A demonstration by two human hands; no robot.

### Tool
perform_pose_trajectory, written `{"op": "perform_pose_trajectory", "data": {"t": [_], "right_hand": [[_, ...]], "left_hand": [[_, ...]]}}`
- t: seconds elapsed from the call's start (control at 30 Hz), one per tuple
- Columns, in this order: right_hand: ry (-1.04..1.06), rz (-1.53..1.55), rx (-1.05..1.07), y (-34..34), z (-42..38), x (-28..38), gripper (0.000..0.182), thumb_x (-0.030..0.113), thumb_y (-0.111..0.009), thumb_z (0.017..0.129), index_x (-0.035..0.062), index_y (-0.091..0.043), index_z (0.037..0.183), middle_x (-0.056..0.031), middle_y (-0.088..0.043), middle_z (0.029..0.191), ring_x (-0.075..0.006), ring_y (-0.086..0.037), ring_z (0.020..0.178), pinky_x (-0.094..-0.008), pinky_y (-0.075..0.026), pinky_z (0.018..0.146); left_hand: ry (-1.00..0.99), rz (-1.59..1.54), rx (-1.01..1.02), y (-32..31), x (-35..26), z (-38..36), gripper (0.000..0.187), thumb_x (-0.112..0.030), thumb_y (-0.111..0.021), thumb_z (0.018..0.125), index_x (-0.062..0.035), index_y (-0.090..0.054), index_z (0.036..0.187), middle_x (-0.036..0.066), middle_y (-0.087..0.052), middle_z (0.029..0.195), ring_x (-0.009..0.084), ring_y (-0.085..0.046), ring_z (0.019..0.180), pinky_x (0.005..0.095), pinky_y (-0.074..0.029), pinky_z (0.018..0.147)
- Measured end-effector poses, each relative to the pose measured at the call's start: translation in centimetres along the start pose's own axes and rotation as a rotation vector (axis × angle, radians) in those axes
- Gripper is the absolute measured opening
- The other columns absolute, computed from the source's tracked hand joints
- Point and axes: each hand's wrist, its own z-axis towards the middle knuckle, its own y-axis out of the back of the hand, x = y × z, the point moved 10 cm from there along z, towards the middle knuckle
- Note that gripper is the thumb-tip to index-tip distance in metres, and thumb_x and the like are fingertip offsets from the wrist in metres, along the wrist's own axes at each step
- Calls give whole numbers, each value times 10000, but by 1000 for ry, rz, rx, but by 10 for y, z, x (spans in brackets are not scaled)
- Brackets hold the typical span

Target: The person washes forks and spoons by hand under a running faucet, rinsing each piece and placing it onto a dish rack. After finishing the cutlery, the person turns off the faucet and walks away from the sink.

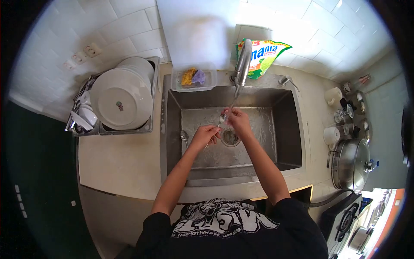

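Over the steel sink [233,176], my left hand [204,138] grips the handle of a small metal spoon [221,121]. My right hand [238,121] is closed at the bowl end of that spoon, its fingers touching the metal. Water runs from the faucet [244,60] down onto my right fingers. Just below the hands is the round drain [230,137]. A second spoon [184,136] lies against the sink's left side.
A dish rack [148,125] with white plates [121,99] stands left. Behind the sink sit a plastic tub [193,89] with yellow and purple scrubbers and a detergent pouch [264,56]. To the right are mugs [331,135], glasses, a lidded pot [347,166] and a stove [343,222].
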Motion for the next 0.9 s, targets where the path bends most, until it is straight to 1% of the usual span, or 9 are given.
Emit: {"op": "perform_pose_trajectory", "data": {"t": [0.17,0.27,0.37,0.47,0.57,0.67,0.77,0.87,0.9], "right_hand": [[205,112,-150,53,2,66,208,133,-580,856,-4,-591,1012,-60,-635,932,-118,-601,804,-249,-504,680],[216,107,-201,68,-11,84,216,135,-575,863,-14,-579,1019,-75,-632,952,-132,-603,849,-268,-518,721],[220,127,-272,83,-14,80,222,135,-582,856,-19,-579,1017,-94,-625,960,-131,-602,835,-279,-530,708],[206,-15,-309,82,-17,72,211,114,-594,840,-38,-589,986,-119,-625,929,-139,-607,807,-277,-551,672],[200,-210,-255,62,-21,81,202,93,-603,821,-60,-597,953,-144,-626,892,-154,-616,774,-276,-569,635],[237,-367,-175,37,-24,78,208,96,-628,798,-66,-609,927,-148,-649,825,-160,-637,731,-262,-549,602],[318,-488,-168,15,-29,77,209,127,-656,783,-32,-630,916,-120,-669,762,-147,-651,692,-252,-515,611],[457,-675,-277,5,-37,94,197,145,-653,791,-4,-640,918,-99,-672,771,-142,-653,696,-267,-512,650],[469,-670,-263,4,-38,96,190,148,-648,796,0,-642,915,-97,-672,776,-141,-653,702,-269,-509,657]], "left_hand": [[-40,-117,68,-6,-7,26,255,-241,-500,904,-40,-616,1009,26,-621,816,99,-566,634,224,-408,531],[-31,-298,94,-25,-11,43,241,-239,-512,899,-39,-604,998,32,-620,850,108,-572,682,222,-407,544],[-45,-634,61,-33,-11,53,209,-241,-533,891,-43,-592,918,21,-601,801,109,-558,675,220,-405,555],[-170,-656,85,-26,-10,49,212,-252,-554,880,-41,-566,863,9,-563,716,106,-528,594,231,-400,516],[1,-162,-130,4,-9,17,263,-285,-569,869,-41,-553,772,-2,-503,603,110,-483,494,251,-388,462],[11,197,-348,50,-6,-2,311,-323,-587,853,-44,-565,717,5,-482,543,114,-469,447,263,-370,424],[73,97,-377,67,13,-10,328,-315,-598,841,-31,-572,680,15,-487,522,115,-496,456,260,-392,435],[28,542,-529,117,86,28,250,-228,-573,835,12,-595,768,87,-585,648,195,-596,567,328,-458,494],[-24,743,-597,119,77,23,205,-186,-559,823,13,-604,808,116,-598,723,238,-603,664,360,-475,565]]}}
